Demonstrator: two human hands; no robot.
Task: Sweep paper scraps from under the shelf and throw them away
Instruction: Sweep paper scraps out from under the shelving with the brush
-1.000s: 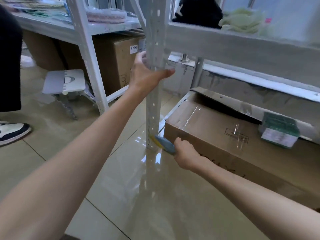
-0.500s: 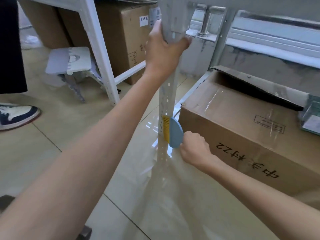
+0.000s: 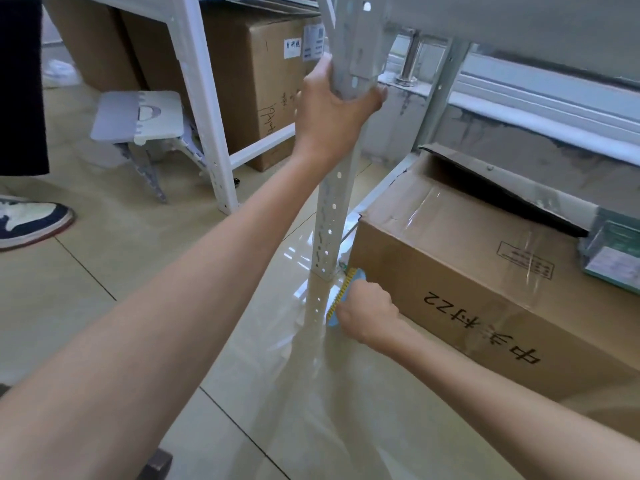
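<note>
My left hand (image 3: 332, 112) grips the perforated grey upright of the metal shelf (image 3: 334, 216) at about waist height of the post. My right hand (image 3: 367, 313) is shut on a small blue hand brush with yellow bristles (image 3: 344, 292), held low at the floor right beside the post's foot and the corner of a large taped cardboard box (image 3: 467, 258). A small pale scrap (image 3: 343, 266) shows at the post's foot. The floor under the shelf behind the box is hidden.
A folding grey step stool (image 3: 138, 116) stands at the left beside a white shelf leg (image 3: 207, 133). More cardboard boxes (image 3: 256, 81) sit behind it. Another person's sneaker (image 3: 31, 220) rests on the tile at far left. A green packet (image 3: 613, 251) lies on the big box.
My view has dropped lower and closer. My right hand has brought the brush down from beside the post to the floor at the post's foot. My left hand keeps its grip on the post.
</note>
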